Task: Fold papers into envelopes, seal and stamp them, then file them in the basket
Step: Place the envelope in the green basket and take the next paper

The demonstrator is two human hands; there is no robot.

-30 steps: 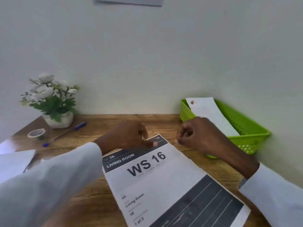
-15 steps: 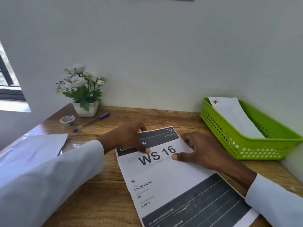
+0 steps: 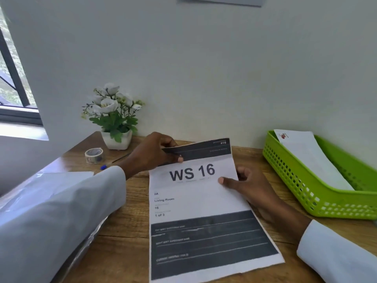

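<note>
A printed sheet of paper (image 3: 195,201) marked "WS 16" lies on the wooden table (image 3: 126,217) in front of me. Its far end is lifted off the table. My left hand (image 3: 151,154) pinches the sheet's top left corner on the dark band. My right hand (image 3: 248,186) grips the right edge, thumb on top of the sheet. A green plastic basket (image 3: 306,186) stands at the right and holds a white envelope (image 3: 310,158) with a red stamp on its far corner.
A roll of tape (image 3: 94,155) and a blue pen (image 3: 106,165) lie at the far left beside a white potted flower (image 3: 114,117). White sheets in clear plastic (image 3: 51,180) lie at the left, partly under my sleeve. The wall stands close behind the table.
Both hands have taken hold of the sheet and raised its far end off the table. The sheet has turned straighter toward me. The view has shifted left.
</note>
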